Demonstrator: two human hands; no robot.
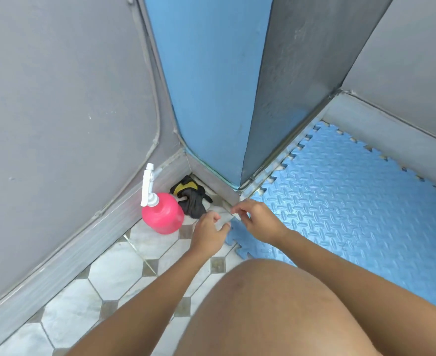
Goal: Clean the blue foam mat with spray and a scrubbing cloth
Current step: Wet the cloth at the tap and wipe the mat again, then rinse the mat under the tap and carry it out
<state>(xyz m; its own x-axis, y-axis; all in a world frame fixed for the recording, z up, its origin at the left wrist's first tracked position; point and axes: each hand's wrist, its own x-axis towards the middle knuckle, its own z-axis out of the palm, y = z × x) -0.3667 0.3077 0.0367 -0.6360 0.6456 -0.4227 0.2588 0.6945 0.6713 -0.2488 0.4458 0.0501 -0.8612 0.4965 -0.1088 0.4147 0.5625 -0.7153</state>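
**Hands at mat corner, spray and cloth not picked up**

Blue foam mat [353, 201] lies flat on the tiled floor [114, 273], right of the wall corner, with a jigsaw edge. It looks light, soft and bendy. Best lifted by the near corner, though the edge teeth could tear.

Left hand [207, 233] is loosely curled and empty, just beside that corner. Right hand [259, 220] is curled over the corner; can't tell if it's pinching the mat.

Count: one mat, one pink spray bottle [163, 215], one black-and-yellow cloth [192, 201] just beside it, both by the wall.
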